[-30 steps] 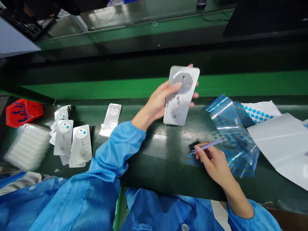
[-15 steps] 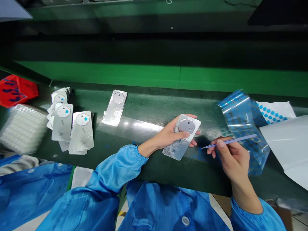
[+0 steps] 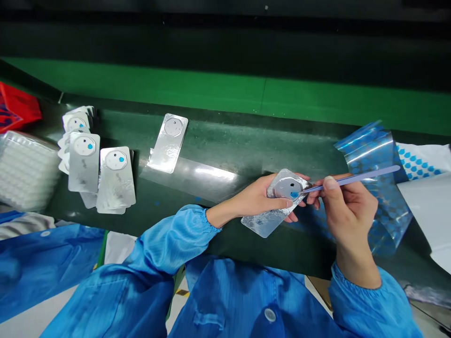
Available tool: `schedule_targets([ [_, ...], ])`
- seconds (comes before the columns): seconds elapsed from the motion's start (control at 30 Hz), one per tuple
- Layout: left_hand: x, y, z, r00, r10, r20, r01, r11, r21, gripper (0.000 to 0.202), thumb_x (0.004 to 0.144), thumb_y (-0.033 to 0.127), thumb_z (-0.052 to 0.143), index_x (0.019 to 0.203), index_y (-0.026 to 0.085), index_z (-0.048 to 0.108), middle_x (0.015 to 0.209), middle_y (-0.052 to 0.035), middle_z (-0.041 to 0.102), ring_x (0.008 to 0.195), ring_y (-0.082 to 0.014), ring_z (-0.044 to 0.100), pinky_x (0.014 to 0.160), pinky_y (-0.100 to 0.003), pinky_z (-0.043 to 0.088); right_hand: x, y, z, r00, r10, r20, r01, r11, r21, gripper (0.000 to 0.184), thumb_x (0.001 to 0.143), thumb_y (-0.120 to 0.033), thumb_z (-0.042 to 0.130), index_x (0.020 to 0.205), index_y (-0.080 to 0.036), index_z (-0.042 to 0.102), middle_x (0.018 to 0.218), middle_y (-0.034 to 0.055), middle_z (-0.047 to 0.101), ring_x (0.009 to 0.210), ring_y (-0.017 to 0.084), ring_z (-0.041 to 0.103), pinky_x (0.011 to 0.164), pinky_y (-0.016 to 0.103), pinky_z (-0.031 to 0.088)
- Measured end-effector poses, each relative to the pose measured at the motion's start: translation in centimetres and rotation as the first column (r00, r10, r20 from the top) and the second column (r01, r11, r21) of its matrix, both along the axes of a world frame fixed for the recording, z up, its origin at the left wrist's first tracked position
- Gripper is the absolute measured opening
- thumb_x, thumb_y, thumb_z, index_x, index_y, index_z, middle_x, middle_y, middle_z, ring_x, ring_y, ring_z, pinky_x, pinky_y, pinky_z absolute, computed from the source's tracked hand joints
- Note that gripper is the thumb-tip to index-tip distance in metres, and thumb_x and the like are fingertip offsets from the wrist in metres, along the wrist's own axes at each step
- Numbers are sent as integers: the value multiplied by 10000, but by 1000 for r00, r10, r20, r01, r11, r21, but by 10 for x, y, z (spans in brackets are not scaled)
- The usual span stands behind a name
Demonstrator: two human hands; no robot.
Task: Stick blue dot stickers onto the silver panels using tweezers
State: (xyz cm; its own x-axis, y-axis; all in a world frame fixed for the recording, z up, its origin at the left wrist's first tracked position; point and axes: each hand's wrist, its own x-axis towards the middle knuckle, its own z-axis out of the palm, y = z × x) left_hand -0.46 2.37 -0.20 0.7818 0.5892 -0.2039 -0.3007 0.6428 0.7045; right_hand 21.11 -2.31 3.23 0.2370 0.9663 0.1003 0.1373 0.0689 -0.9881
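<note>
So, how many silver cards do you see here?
5 clearly: one card in the left hand, one card alone on the green mat, three cards topping the piles at left. More edges show beneath, so others are hidden.

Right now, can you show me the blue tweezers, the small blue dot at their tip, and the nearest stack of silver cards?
Blue tweezers (image 3: 362, 178): head view, on the shaft.
Blue dot (image 3: 294, 194): head view, on its middle.
Stack of silver cards (image 3: 116, 185): head view, on the top card.

Camera, single unit: worn on my head, facing forward and down, close above my left hand (image 3: 255, 199), my right hand (image 3: 348, 206) and the dark green workbench (image 3: 225, 141).
</note>
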Motion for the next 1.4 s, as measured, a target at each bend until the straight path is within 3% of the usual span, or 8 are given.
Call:
schedule_targets([
  [0.77, 2, 0, 4, 999, -15, -52, 15, 1000, 0, 798, 956, 436, 1045, 1653, 255, 700, 1258, -98, 860, 918, -245, 906, 988, -493, 777, -3, 2, 4, 999, -35, 15, 36, 999, -36, 407, 1094, -631, 912, 957, -258, 825, 743, 8, 766, 586, 168, 698, 502, 302, 567],
  [1.17, 4, -3, 6, 997, 16, -69, -16, 1000, 4, 722, 980, 489, 1027, 1590, 245, 728, 1247, -92, 853, 853, -225, 888, 858, -408, 759, -5, -1, 3, 997, -36, 67, 38, 999, -28, 414, 1105, -645, 890, 967, -262, 813, 732, 1, 741, 570, 169, 658, 498, 315, 534],
  [1.23, 6, -5, 8, 995, 42, -86, -43, 999, -6, 718, 997, 534, 1007, 1599, 249, 739, 1216, -96, 870, 837, -229, 886, 850, -409, 762, -6, -1, 0, 995, -39, 91, 39, 999, 9, 367, 1136, -594, 863, 980, -267, 806, 777, 7, 744, 607, 179, 668, 542, 337, 542],
  [1.3, 7, -6, 10, 995, 66, -80, -68, 998, -18, 737, 1015, 553, 987, 1639, 255, 731, 1181, -104, 887, 849, -240, 892, 874, -418, 766, -7, 2, -4, 987, -123, 107, 106, 983, 150, 334, 1168, -543, 817, 965, -281, 772, 835, 16, 713, 716, 212, 696, 670, 389, 596],
  [1.4, 7, -7, 12, 992, 118, -38, -119, 992, -35, 829, 1021, 524, 981, 1748, 279, 665, 1174, -120, 907, 911, -261, 908, 926, -420, 762, -10, 8, -9, 959, -280, 45, 240, 888, 392, 257, 1192, -476, 760, 1006, -303, 718, 973, 31, 636, 884, 248, 705, 874, 466, 633],
])
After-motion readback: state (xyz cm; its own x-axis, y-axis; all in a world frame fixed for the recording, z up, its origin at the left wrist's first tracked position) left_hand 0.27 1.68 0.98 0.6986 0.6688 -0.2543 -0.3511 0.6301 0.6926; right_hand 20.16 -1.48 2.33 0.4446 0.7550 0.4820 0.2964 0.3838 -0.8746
